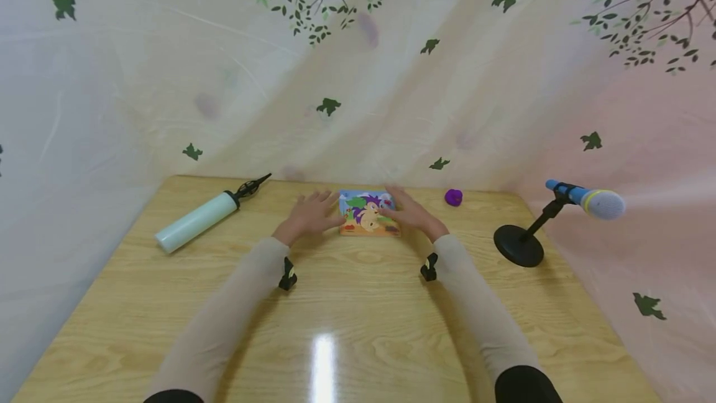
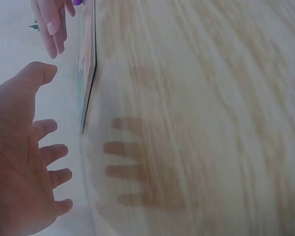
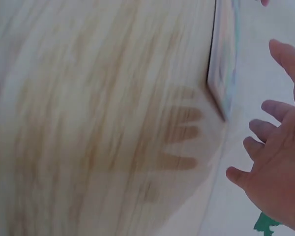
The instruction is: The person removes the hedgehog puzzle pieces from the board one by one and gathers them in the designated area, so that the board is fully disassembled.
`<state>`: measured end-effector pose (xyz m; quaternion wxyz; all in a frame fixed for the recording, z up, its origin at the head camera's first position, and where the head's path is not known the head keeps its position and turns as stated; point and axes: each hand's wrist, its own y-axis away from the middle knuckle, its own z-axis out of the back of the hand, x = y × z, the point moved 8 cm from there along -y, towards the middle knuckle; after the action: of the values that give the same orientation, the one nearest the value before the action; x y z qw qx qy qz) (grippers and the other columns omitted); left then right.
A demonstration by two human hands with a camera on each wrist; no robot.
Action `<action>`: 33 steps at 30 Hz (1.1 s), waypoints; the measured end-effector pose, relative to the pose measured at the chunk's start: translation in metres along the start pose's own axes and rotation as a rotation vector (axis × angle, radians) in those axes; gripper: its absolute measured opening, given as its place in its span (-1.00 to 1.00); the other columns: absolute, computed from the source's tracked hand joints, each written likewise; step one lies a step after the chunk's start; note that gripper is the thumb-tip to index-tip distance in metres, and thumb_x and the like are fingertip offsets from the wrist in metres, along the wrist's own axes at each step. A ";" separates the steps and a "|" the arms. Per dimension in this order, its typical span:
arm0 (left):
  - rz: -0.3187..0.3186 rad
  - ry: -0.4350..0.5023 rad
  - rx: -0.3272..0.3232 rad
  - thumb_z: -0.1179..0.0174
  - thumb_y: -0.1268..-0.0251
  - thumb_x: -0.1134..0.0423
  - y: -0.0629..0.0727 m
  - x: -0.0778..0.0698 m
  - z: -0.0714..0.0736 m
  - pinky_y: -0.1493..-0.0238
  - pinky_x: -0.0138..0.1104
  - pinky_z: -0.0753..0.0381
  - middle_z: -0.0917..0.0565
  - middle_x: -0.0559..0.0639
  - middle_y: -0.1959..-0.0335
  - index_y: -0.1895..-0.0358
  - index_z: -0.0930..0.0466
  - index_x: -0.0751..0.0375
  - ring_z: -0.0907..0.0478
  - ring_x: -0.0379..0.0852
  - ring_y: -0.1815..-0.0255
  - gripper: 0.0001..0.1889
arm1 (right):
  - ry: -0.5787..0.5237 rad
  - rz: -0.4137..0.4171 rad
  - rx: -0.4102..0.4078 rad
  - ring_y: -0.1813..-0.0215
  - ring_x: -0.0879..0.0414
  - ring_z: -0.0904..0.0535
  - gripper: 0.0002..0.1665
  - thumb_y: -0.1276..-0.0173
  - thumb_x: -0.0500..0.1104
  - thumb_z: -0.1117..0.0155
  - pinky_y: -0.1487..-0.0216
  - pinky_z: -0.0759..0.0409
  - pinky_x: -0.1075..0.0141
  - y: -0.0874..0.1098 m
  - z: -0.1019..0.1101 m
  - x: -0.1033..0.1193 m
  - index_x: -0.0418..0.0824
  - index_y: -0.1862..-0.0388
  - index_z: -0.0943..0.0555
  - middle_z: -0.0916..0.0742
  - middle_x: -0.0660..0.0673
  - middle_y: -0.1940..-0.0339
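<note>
A flat, thin picture board [image 1: 368, 215] showing a cartoon hedgehog with purple spines lies near the far edge of the table. My left hand [image 1: 312, 213] is spread at its left side, thumb toward the board. On the opposite side my right hand [image 1: 413, 211] is spread too, its thumb overlapping the board's right part in the head view. Both wrist views show the hands raised over the wood, casting finger shadows. Edge-on, the board [image 2: 88, 59] stands out beyond the left hand's thumb. Neither hand holds anything.
A pale green hand pump [image 1: 198, 222] with a black nozzle lies at the left. Right of the board sits a small purple object [image 1: 454, 197]. A blue microphone [image 1: 587, 198] on a black round-based stand [image 1: 519, 245] is at the right. A leaf-patterned cloth [image 1: 363, 79] hangs behind the table.
</note>
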<state>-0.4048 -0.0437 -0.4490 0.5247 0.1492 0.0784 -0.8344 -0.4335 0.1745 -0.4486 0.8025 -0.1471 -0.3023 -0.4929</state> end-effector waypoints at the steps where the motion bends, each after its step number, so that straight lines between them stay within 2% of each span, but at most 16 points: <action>1: -0.005 0.009 0.010 0.03 -0.50 -0.26 -0.001 -0.001 -0.002 -0.55 0.34 0.14 -0.09 0.26 -0.64 -0.64 -0.03 0.13 0.00 0.35 -0.65 -0.17 | -0.001 -0.002 0.017 -0.71 -0.28 0.23 -0.04 -0.58 0.04 -0.12 -0.63 0.18 -0.23 0.000 -0.001 -0.002 -0.27 -0.69 0.12 0.01 -0.32 -0.71; 9: -0.024 0.057 0.077 -0.06 -0.47 -0.25 -0.007 -0.009 -0.015 -0.57 0.32 0.18 -0.07 0.21 -0.66 -0.64 -0.06 0.12 0.01 0.33 -0.65 -0.15 | -0.025 -0.090 0.124 -0.71 -0.26 0.19 -0.01 -0.53 0.08 -0.21 -0.62 0.14 -0.25 0.002 -0.006 -0.018 -0.15 -0.70 0.07 0.01 -0.26 -0.72; 17: -0.011 0.065 0.118 -0.08 -0.46 -0.25 -0.011 -0.008 -0.019 -0.58 0.30 0.16 -0.03 0.19 -0.67 -0.63 -0.08 0.10 0.06 0.34 -0.66 -0.16 | 0.041 -0.126 0.180 -0.71 -0.24 0.22 -0.01 -0.50 0.11 -0.24 -0.64 0.13 -0.22 0.003 -0.009 -0.028 -0.10 -0.70 0.01 0.04 -0.22 -0.73; 28: 0.012 0.072 0.166 -0.11 -0.45 -0.23 -0.009 -0.007 -0.021 -0.60 0.27 0.16 -0.01 0.15 -0.68 -0.63 -0.09 0.11 0.10 0.31 -0.68 -0.16 | 0.049 -0.126 0.207 -0.72 -0.21 0.26 0.00 -0.47 0.09 -0.28 -0.64 0.19 -0.21 0.008 -0.010 -0.024 -0.09 -0.70 0.00 0.07 -0.20 -0.73; 33: -0.007 0.044 0.165 -0.12 -0.44 -0.22 -0.002 -0.009 -0.018 -0.58 0.27 0.05 -0.07 0.18 -0.67 -0.61 -0.14 0.13 0.04 0.30 -0.67 -0.17 | 0.054 -0.100 0.221 -0.72 -0.21 0.26 0.04 -0.43 0.10 -0.33 -0.64 0.19 -0.21 0.015 -0.014 -0.019 -0.09 -0.70 -0.01 0.06 -0.21 -0.73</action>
<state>-0.4002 -0.0302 -0.4631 0.5057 0.2099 0.0216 -0.8365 -0.4224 0.1876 -0.4705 0.7960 -0.0291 -0.3399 -0.5000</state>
